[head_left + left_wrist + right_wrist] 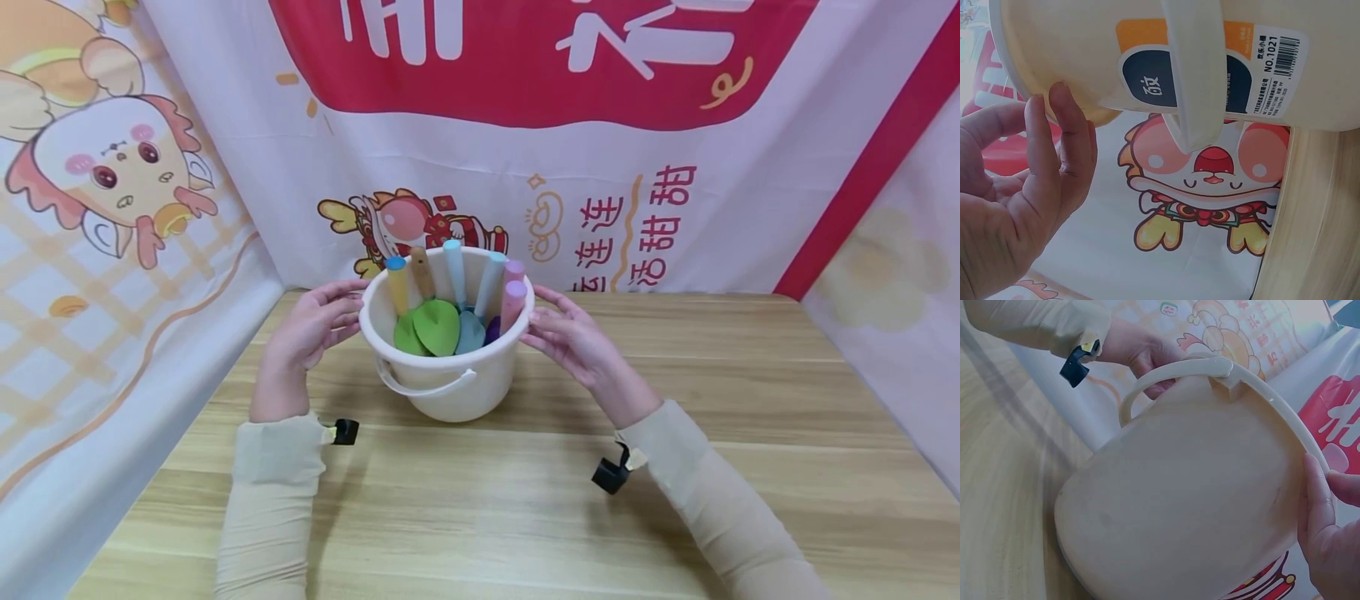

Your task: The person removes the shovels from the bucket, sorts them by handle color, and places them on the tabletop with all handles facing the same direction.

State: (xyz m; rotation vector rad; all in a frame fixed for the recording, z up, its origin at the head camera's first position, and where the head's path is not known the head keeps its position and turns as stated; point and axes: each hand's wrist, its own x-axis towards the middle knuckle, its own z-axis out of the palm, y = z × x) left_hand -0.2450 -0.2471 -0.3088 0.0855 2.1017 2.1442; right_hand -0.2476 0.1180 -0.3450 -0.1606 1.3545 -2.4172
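A cream plastic bucket (450, 392) with its handle (431, 387) hanging at the front stands on the wooden table. Several toy shovels are inside, with green blades (437, 327), a grey-blue blade (470, 333), and yellow, brown, light blue and pink handles (514, 302). My left hand (315, 325) is at the bucket's left side, its slightly bent fingertips touching just under the rim (1013, 75). On the opposite side, my right hand (573, 337) has its fingers extended against the outer wall, thumb near the rim (1285, 419). Lower blade parts are hidden by the bucket.
The wooden table (480, 517) extends in front and to both sides. Behind it hangs a printed white and red cloth (465, 150), close to the bucket. A patterned cloth (112, 333) borders the left side. Small black devices (611, 475) are attached at both sleeves.
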